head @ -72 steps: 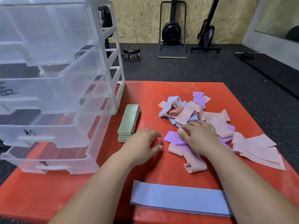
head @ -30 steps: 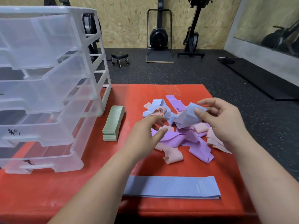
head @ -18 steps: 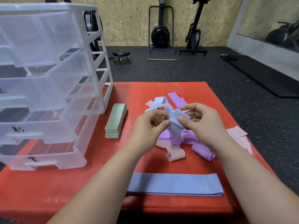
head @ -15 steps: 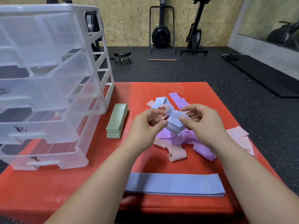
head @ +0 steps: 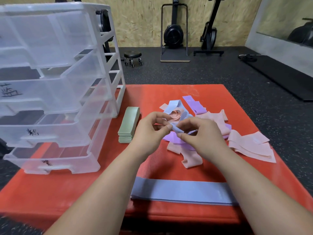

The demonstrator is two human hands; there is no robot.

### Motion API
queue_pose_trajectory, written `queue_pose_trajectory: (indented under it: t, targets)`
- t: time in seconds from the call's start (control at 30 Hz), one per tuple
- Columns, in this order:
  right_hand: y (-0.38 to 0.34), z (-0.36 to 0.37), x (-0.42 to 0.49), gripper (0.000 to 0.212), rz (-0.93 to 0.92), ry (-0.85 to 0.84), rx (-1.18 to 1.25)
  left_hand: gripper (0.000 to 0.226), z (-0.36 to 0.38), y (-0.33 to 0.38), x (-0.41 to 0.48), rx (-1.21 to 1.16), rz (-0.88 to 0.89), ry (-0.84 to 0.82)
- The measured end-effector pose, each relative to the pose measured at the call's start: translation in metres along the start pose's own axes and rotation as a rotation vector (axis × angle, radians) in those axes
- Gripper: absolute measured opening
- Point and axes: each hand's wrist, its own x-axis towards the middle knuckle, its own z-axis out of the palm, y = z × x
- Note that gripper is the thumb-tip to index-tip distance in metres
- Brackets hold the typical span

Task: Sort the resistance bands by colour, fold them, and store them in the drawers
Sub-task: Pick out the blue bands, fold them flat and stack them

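Both hands hold one blue band above a loose heap of pink, purple and blue bands on the red mat. My left hand pinches its left end, my right hand pinches it from the right. A flat blue band lies near the mat's front edge. A neat stack of folded green bands sits beside the clear plastic drawer unit at the left, its drawers pulled partly out.
Several flat pink bands lie at the mat's right edge. Beyond the mat is black rubber floor with a small wheeled stool, exercise machines and a plywood wall.
My right hand lifted a blue band out of the heap, my left hand joined it, and both now hold it closer and bunched narrower between the fingers.
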Motion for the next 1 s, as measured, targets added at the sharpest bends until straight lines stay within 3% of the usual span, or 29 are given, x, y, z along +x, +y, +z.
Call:
queue_pose_trajectory:
  t: [0.1,0.23,0.3,0.37,0.47,0.63,0.8,0.93,1.0]
  targets:
    - [-0.011,0.007,-0.001,0.027,-0.050,0.109,0.062,0.012,0.002,0.006,-0.001,-0.099,-0.103,0.061]
    - [-0.012,0.013,-0.003,0.048,-0.061,-0.063,0.060,0.032,0.005,0.009,-0.003,-0.255,-0.257,0.015]
    - [-0.011,0.013,-0.003,0.052,-0.033,-0.119,0.191,0.027,0.000,0.005,-0.001,-0.208,-0.236,0.028]
    - [-0.010,0.010,0.001,0.050,0.000,-0.041,0.262,0.014,-0.007,-0.001,0.001,-0.123,-0.217,0.029]
    - [-0.002,0.004,0.008,0.048,0.039,0.129,0.179,0.008,-0.015,-0.005,0.003,-0.040,-0.203,0.012]
    - [0.004,-0.008,0.012,0.038,0.058,0.179,0.023,0.006,-0.022,-0.003,0.003,0.019,-0.150,0.057]
    - [0.000,-0.007,0.011,0.041,-0.012,0.052,-0.087,0.006,-0.023,0.002,0.002,-0.010,-0.097,0.061]
    - [-0.009,0.001,0.007,0.051,-0.159,-0.099,-0.133,0.011,-0.020,0.009,-0.002,0.059,0.038,-0.046]
    - [-0.012,0.004,0.005,0.045,-0.169,-0.137,-0.131,0.008,-0.016,0.013,-0.006,0.089,0.089,-0.082]
